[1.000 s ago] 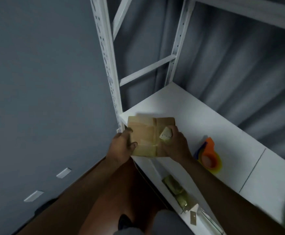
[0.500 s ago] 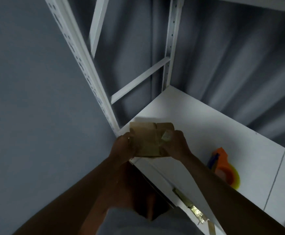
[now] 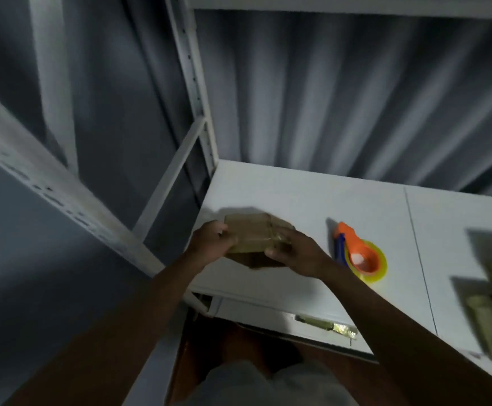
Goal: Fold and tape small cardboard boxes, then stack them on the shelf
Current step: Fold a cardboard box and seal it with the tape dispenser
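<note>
A small brown cardboard box [image 3: 250, 235] with shiny tape on it is held between both hands over the left front corner of the white shelf [image 3: 297, 194]. My left hand [image 3: 209, 241] grips its left side. My right hand [image 3: 294, 252] grips its right side, thumb toward me. Whether the box touches the shelf is not visible. An orange and blue tape dispenser [image 3: 359, 253] with a yellow roll lies on the shelf to the right of my right hand.
Blurred flat cardboard pieces [image 3: 491, 294] lie at the shelf's right edge. White perforated uprights [image 3: 48, 186] and a diagonal brace [image 3: 168, 177] stand at the left. A grey curtain hangs behind. More cardboard [image 3: 327, 325] shows on a lower level under the front edge.
The view has swung to the right and closer to the shelf. Both hands keep their hold on the box, which has tilted flatter over the shelf corner.
</note>
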